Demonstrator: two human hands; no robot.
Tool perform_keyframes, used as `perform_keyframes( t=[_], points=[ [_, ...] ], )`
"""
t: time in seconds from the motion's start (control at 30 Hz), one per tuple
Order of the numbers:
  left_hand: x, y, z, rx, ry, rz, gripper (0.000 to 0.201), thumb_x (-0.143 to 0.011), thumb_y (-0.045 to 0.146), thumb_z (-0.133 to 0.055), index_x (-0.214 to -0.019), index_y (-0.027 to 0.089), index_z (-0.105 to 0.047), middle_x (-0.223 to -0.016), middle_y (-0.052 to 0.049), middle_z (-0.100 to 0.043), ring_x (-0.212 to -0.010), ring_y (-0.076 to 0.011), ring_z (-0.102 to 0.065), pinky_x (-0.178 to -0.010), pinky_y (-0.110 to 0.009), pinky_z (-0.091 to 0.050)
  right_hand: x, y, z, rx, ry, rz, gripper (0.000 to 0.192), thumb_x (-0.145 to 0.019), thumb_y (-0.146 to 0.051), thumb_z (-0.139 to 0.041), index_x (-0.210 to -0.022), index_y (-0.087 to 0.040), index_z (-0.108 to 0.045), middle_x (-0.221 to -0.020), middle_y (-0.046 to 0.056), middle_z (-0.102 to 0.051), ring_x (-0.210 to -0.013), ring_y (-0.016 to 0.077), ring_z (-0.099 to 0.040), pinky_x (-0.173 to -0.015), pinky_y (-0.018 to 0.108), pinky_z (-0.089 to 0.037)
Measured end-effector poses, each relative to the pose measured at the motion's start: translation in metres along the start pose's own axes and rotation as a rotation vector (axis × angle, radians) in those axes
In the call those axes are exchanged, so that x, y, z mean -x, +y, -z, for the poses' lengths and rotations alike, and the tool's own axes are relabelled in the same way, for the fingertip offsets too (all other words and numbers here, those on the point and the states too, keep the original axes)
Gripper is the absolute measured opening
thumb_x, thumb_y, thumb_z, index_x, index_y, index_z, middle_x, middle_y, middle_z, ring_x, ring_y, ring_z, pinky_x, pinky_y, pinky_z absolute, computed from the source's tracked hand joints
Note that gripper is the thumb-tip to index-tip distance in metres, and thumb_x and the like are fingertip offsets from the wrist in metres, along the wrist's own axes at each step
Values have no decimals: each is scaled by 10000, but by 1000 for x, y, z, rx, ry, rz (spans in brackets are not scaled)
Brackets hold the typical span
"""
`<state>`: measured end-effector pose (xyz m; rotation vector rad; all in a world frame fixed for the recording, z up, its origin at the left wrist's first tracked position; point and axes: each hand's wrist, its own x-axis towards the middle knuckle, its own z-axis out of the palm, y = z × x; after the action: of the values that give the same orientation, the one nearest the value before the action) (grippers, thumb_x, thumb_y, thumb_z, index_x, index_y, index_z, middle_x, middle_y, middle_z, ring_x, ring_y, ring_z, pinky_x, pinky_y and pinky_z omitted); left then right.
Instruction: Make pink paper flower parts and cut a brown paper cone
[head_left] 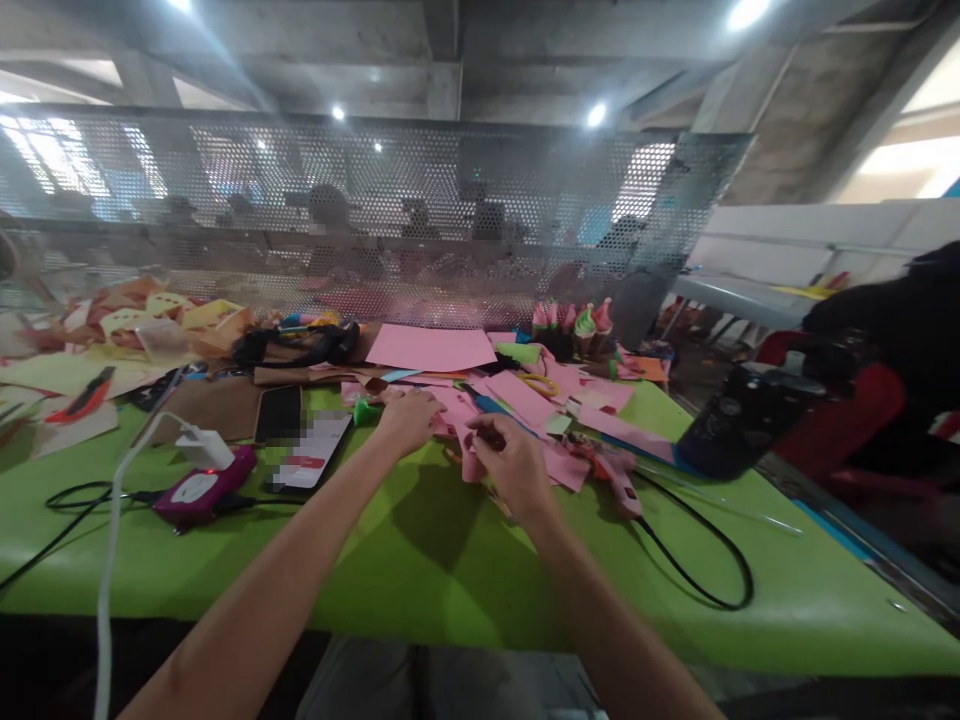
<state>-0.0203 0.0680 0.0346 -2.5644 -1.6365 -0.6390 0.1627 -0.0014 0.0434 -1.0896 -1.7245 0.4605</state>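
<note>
Two hands of mine work at the middle of the green table (420,590), among pink paper scraps. My left hand (409,420) lies curled, palm down, on a pink strip (450,405), pressing it to the table. My right hand (510,465) pinches a folded pink piece (471,462) between thumb and fingers, just beside the left. A pink glue gun (619,480) lies near my right hand, its black cord (705,560) looping toward me. A phone (279,413) and a magenta power bank (202,490) sit left of my left arm.
</note>
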Motion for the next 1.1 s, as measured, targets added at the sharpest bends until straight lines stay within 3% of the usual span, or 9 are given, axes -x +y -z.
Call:
perform_keyframes(
  t=[0.23,0.37,0.47,0.57,0.67,0.77,0.87,0.97,1.1],
  points=[
    [3,3,12,-17,-31,75,86,-734,218,-651,-789,215,-717,-914,-103,-711,-1000,-300,-602,-935,-433,-352,5,-9,-3,144,-111,67,187,-742,-89,-538,-824,-217,-646,-799,16,-684,-765,184,-621,-681,272,-441],
    [24,15,18,54,58,175,133,-820,268,-573,-863,205,-682,-907,-73,-706,-860,-222,-637,-728,-289,-421,7,-11,-5,139,-97,71,131,-761,-117,-559,-812,-216,-627,-816,21,-674,-749,185,-609,-652,266,-435],
    [43,32,14,130,143,261,157,-864,276,-524,-926,191,-640,-879,-50,-702,-771,-183,-637,-632,-254,-407,9,-13,-7,112,-79,85,124,-762,-114,-564,-811,-211,-624,-811,21,-671,-744,181,-609,-656,262,-436],
    [56,48,8,403,238,335,133,-864,270,-531,-869,193,-640,-811,-28,-703,-715,-164,-627,-628,-244,-418,9,-14,-9,125,-57,87,130,-753,-102,-565,-799,-205,-631,-802,23,-673,-750,182,-611,-675,263,-437],
    [62,58,3,564,276,297,218,-833,142,-507,-977,195,-663,-956,-56,-719,-852,-179,-643,-755,-273,-455,9,-15,-9,174,-17,70,121,-766,-117,-553,-783,-206,-634,-782,21,-672,-738,183,-606,-667,263,-430],
    [65,62,-1,704,255,246,378,-794,58,-459,-1088,192,-656,-1129,-78,-686,-1026,-192,-615,-904,-310,-439,8,-14,-8,226,26,57,113,-774,-135,-543,-759,-206,-630,-760,18,-666,-721,181,-601,-662,263,-420],
    [68,65,-2,906,202,253,414,-779,66,-447,-1124,197,-635,-1180,-71,-662,-1086,-196,-592,-917,-315,-447,7,-12,-7,286,70,49,98,-777,-152,-541,-744,-203,-618,-742,17,-654,-708,183,-593,-656,268,-412],
    [69,71,1,1112,151,293,340,-784,122,-458,-1066,201,-630,-1105,-56,-676,-1026,-196,-611,-861,-305,-475,8,-11,-7,343,83,64,100,-776,-142,-534,-749,-201,-610,-756,25,-650,-730,192,-593,-673,280,-414],
    [69,75,4,1282,141,384,123,-775,255,-557,-858,194,-624,-852,-23,-667,-811,-180,-629,-732,-280,-498,9,-12,-9,364,34,98,134,-786,-111,-525,-770,-209,-616,-780,34,-657,-782,205,-598,-703,293,-424]
  ],
)
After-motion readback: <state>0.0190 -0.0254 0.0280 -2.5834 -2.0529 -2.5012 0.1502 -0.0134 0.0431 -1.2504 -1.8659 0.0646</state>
